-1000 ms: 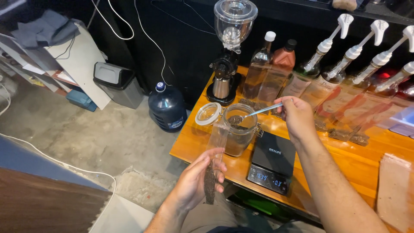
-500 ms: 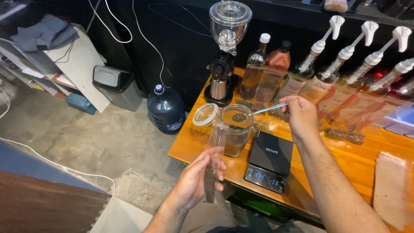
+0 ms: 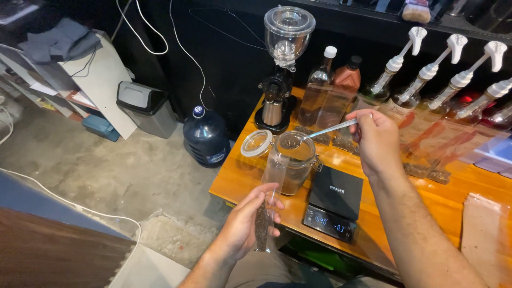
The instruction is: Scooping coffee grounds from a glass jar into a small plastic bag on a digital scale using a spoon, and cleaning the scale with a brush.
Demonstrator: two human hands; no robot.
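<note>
At lower centre, the left hand (image 3: 246,226) grips a narrow clear pouch (image 3: 265,213), its lower part dark with coffee beans. The right hand (image 3: 376,138) pinches a metal spoon (image 3: 320,132) loaded with beans over the open glass jar (image 3: 292,162), beside 1 black scale (image 3: 333,202).

A coffee bar's work corner: on the orange wooden counter (image 3: 453,197) a black grinder with a clear hopper (image 3: 282,69) stands at twelve o'clock, white-pump syrup bottles (image 3: 421,69) line up toward two o'clock, and a black digital scale (image 3: 335,202) sits centre.
</note>
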